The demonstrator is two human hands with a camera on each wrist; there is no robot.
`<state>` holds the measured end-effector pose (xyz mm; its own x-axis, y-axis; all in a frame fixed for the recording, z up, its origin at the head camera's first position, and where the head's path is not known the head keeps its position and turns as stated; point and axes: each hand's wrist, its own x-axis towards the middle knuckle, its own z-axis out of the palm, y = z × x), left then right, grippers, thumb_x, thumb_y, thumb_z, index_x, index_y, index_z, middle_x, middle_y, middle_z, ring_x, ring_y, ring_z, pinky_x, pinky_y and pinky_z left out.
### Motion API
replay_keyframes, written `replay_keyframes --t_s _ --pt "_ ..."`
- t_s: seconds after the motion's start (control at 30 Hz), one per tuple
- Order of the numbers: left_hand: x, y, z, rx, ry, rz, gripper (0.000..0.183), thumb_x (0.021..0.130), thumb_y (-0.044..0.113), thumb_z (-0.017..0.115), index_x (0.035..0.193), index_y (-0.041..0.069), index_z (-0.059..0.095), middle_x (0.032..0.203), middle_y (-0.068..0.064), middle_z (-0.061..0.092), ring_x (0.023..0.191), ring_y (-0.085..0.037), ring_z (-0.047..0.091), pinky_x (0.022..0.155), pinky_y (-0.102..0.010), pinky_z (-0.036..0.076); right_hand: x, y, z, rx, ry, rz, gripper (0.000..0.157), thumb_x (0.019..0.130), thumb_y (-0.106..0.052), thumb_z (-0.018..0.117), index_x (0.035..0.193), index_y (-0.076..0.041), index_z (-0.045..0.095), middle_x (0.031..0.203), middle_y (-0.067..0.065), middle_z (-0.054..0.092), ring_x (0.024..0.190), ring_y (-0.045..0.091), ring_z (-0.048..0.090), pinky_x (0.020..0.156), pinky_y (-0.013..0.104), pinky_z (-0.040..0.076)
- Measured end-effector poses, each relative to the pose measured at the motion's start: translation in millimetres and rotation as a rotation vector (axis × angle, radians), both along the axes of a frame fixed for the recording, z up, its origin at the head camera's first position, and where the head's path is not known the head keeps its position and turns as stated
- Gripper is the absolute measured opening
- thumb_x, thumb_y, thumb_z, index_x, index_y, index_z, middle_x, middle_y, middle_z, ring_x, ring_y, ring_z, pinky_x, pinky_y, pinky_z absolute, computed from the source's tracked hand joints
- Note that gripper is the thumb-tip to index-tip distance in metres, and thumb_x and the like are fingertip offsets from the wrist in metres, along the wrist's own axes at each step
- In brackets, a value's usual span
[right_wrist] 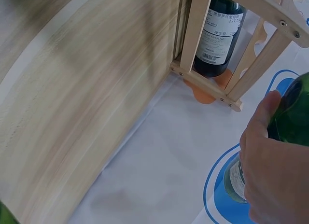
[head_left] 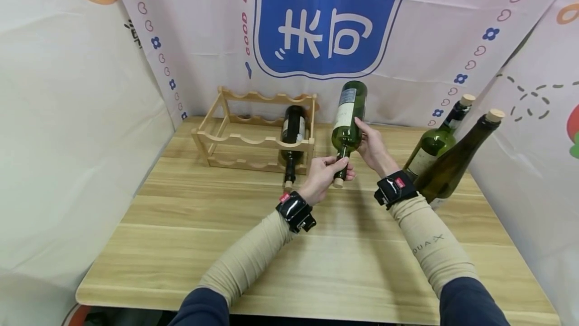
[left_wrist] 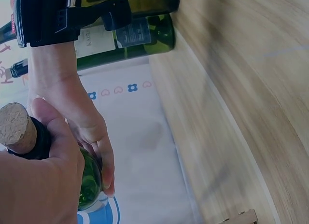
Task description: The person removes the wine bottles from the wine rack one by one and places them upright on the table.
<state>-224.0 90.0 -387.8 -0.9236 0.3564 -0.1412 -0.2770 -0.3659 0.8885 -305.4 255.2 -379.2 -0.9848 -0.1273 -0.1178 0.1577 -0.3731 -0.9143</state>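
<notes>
Both hands hold a green wine bottle [head_left: 345, 115], its corked neck toward the person and its base toward the back wall. My left hand [head_left: 321, 178] grips the neck just behind the cork [left_wrist: 18, 128]. Against the right side of the bottle's body, my right hand [head_left: 373, 147] supports it with the thumb on top; its other fingers are partly hidden in the head view. Left of the hands stands a wooden wine rack [head_left: 258, 140]. A dark bottle [head_left: 293, 130] lies in its rightmost slot, neck out front, and its label [right_wrist: 217, 35] shows in the right wrist view.
Two more corked bottles stand upright at the table's right side: a green bottle [head_left: 436, 140] and a taller brown-green bottle [head_left: 461, 155], close to my right forearm. A printed cloth [head_left: 217, 39] hangs behind the wooden table [head_left: 181, 245].
</notes>
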Motion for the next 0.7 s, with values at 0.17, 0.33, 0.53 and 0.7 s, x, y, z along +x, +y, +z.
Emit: replay_keyframes --t_s 0.17,0.33,0.53,0.7 --pt "-0.5 3.3 -1.7 0.005 -0.014 -0.001 0.029 0.094 0.010 0.061 0.114 -0.011 0.062 0.079 -0.006 0.070 0.069 -0.014 0.071 0.080 -0.035 0.061 0.4 3.7 -1.9 -0.008 -0.006 -0.005 0.031 0.100 -0.034 0.051 0.120 -0.010 0.051 0.094 -0.003 0.069 0.085 0.009 0.066 0.082 0.022 0.052" --pt "-0.6 6.3 -2.0 0.004 -0.030 -0.002 0.027 0.094 0.010 0.062 0.112 -0.010 0.063 0.079 -0.007 0.070 0.069 -0.015 0.071 0.077 -0.033 0.061 2.2 7.9 -2.2 0.004 -0.008 0.001 0.033 0.100 -0.036 0.051 0.122 -0.012 0.051 0.097 -0.002 0.068 0.088 0.010 0.065 0.086 0.023 0.050" --pt "0.7 8.3 -3.1 0.010 -0.023 -0.015 0.027 0.095 0.009 0.060 0.111 -0.012 0.062 0.078 -0.007 0.069 0.068 -0.015 0.070 0.073 -0.031 0.062 6.4 10.1 -2.5 0.038 -0.003 -0.007 0.037 0.099 -0.038 0.051 0.124 -0.010 0.051 0.096 -0.004 0.069 0.088 0.009 0.065 0.086 0.022 0.049" --pt "0.7 8.2 -2.5 0.040 -0.041 -0.026 0.030 0.095 0.010 0.060 0.115 -0.013 0.060 0.079 -0.007 0.068 0.068 -0.014 0.069 0.069 -0.027 0.061 20.1 6.0 -3.5 0.371 0.079 -0.104 0.064 0.100 -0.051 0.039 0.141 -0.002 0.043 0.116 0.005 0.064 0.102 0.012 0.061 0.095 0.027 0.047"
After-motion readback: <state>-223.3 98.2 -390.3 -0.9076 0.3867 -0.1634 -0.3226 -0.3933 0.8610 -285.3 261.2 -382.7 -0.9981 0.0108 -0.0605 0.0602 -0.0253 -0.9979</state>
